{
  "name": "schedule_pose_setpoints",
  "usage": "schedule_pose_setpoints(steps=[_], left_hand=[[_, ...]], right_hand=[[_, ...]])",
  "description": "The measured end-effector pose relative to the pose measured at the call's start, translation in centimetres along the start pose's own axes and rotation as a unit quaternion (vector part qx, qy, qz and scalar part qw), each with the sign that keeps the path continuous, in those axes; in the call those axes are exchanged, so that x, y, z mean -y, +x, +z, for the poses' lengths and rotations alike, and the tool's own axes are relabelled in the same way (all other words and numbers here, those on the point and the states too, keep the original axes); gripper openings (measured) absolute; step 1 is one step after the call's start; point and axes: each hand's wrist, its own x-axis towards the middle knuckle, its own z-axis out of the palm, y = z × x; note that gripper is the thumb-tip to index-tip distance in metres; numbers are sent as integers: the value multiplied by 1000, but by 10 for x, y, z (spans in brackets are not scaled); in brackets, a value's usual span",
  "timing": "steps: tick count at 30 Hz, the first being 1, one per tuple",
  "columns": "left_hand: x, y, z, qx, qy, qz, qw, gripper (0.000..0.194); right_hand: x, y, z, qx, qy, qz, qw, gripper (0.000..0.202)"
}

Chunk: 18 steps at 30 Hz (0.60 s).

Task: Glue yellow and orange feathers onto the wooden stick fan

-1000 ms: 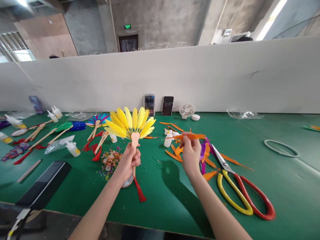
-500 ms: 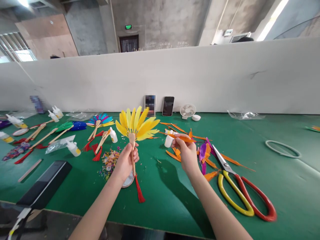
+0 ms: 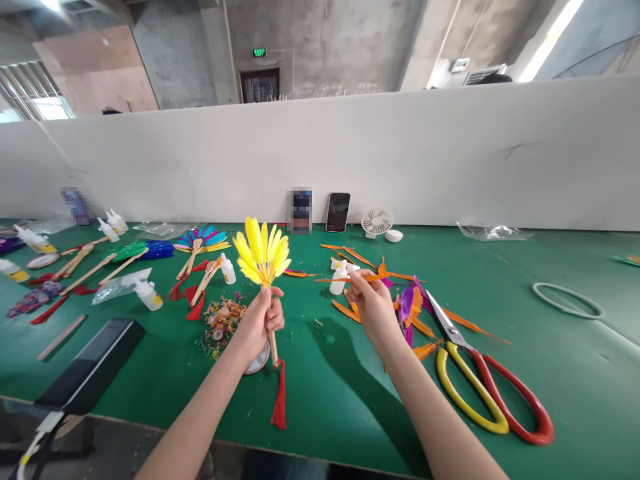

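Note:
My left hand is closed round the wooden handle of a feather fan, which stands upright with yellow feathers spread at its top. A red tassel dangles below that hand. Pinched in my right hand is a thin orange feather, its narrow end pointing left toward the fan. The feather and fan are apart. Beneath and beside my right hand lie loose orange feathers and purple feathers. White glue bottles are just behind the orange feather.
Large scissors with yellow and red handles lie at right. Finished-looking fans, more glue bottles and a black box occupy the left. Colourful bits lie near my left forearm. A phone and small fan stand at the back.
My left hand has turned the yellow fan, so its feathers look narrower and the tassel hangs lower. The orange feather in my right hand now points more level to the left.

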Motion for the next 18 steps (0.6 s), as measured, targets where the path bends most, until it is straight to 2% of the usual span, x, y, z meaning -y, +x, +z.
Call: schedule_pose_setpoints(steps=[5, 12, 18], left_hand=[[0, 0, 0, -12, 38, 5, 999, 39], [6, 1, -3, -38, 44, 26, 998, 38], [9, -1, 1, -76, 105, 65, 989, 31]], right_hand=[[8, -3, 1, 49, -33, -1, 998, 29], [15, 2, -8, 102, -57, -4, 993, 27], [35, 0, -2, 154, -97, 2, 983, 25]])
